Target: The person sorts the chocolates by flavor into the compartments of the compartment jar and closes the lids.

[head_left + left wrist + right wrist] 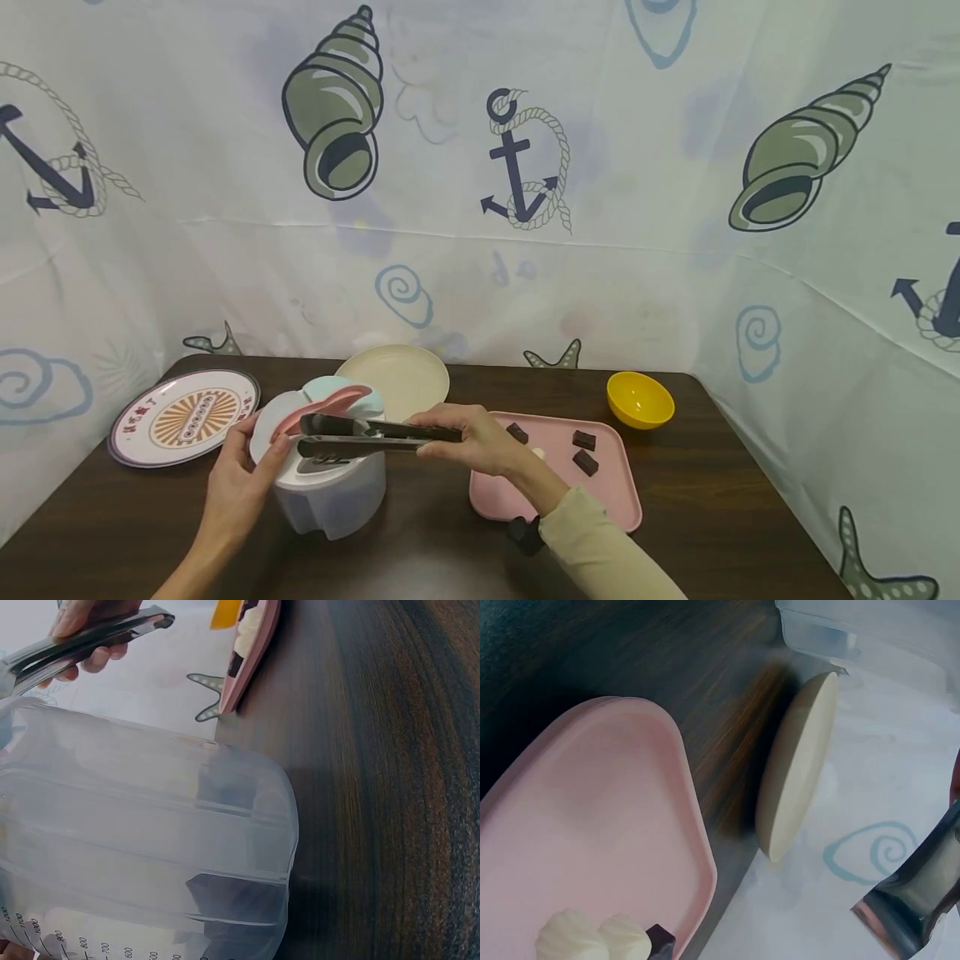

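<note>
My right hand (476, 442) grips metal tongs (352, 437), whose tips reach over a clear-sided storage container (333, 500) with a white lid and a raised pink flap (330, 406). On the near left side, my left hand (243, 471) holds the container by its lid, thumb near the flap. Dark pieces (236, 900) show through the container's wall, which has printed measuring marks. Whether the tongs hold anything is hidden. To the right, a pink tray (487, 496) bears dark chocolate-like blocks (585, 462) and pale shell-shaped pieces (570, 937).
Behind the container stands a cream plate (401, 375). A white plate with a sunburst print (183, 417) lies at the left. Past the tray's far right corner sits a yellow bowl (640, 400). Patterned cloth (465, 283) hangs along the table's back edge.
</note>
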A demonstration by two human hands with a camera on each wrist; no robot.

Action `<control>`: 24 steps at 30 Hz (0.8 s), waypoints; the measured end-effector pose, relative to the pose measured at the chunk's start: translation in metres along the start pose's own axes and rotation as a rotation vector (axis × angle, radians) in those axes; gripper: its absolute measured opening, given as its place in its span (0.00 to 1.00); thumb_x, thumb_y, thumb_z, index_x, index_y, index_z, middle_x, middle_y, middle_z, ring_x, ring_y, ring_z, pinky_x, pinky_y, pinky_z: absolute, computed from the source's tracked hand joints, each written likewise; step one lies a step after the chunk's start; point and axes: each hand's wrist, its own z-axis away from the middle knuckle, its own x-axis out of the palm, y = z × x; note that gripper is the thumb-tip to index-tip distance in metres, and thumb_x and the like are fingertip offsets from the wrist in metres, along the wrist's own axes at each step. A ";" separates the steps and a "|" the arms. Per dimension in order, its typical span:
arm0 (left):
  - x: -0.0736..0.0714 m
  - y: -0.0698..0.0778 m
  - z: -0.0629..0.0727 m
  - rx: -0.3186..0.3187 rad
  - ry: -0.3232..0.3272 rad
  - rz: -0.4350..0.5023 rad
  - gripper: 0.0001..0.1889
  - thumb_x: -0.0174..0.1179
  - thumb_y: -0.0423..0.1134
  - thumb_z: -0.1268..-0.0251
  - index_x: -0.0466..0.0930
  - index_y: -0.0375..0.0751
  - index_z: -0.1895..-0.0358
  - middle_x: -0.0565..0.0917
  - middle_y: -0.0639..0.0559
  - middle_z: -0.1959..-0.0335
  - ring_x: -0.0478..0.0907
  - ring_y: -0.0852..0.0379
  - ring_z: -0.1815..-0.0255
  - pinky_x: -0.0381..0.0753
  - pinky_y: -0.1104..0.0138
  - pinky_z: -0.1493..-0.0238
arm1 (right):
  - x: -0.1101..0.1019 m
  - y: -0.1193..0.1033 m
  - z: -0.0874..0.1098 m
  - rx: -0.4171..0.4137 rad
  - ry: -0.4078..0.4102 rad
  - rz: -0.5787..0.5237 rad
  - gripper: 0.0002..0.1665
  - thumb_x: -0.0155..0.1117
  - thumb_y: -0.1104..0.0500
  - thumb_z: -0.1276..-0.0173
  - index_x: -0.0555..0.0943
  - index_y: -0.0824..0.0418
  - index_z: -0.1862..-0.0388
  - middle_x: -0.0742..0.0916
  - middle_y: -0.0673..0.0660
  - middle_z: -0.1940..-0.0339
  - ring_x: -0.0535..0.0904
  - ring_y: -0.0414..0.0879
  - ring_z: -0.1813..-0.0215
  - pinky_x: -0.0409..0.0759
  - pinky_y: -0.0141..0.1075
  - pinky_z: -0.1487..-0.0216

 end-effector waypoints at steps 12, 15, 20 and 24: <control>0.000 -0.004 0.000 -0.015 -0.001 0.039 0.21 0.53 0.27 0.36 0.64 0.54 0.44 0.73 0.69 0.52 0.71 0.78 0.54 0.67 0.87 0.55 | -0.033 0.003 0.040 0.079 0.068 -0.043 0.21 0.62 0.61 0.34 0.76 0.64 0.42 0.82 0.60 0.52 0.75 0.41 0.57 0.77 0.35 0.59; 0.001 -0.003 0.000 -0.008 -0.001 0.071 0.21 0.53 0.27 0.36 0.64 0.53 0.44 0.74 0.68 0.52 0.72 0.76 0.54 0.68 0.87 0.55 | -0.056 0.010 0.073 0.106 0.146 -0.003 0.20 0.61 0.63 0.34 0.76 0.65 0.44 0.82 0.61 0.54 0.74 0.42 0.62 0.76 0.31 0.66; 0.001 -0.001 -0.001 -0.010 0.002 0.096 0.21 0.53 0.27 0.36 0.65 0.53 0.44 0.74 0.67 0.52 0.72 0.76 0.54 0.68 0.87 0.55 | -0.095 0.020 0.144 0.269 0.322 0.179 0.20 0.63 0.65 0.36 0.77 0.64 0.44 0.83 0.57 0.56 0.77 0.39 0.61 0.78 0.30 0.62; 0.002 -0.001 -0.001 -0.007 -0.001 0.145 0.22 0.52 0.25 0.36 0.65 0.54 0.45 0.74 0.65 0.52 0.72 0.75 0.54 0.68 0.87 0.55 | -0.115 0.026 0.197 0.384 0.406 0.326 0.20 0.65 0.64 0.38 0.79 0.62 0.46 0.84 0.54 0.57 0.78 0.35 0.59 0.78 0.29 0.60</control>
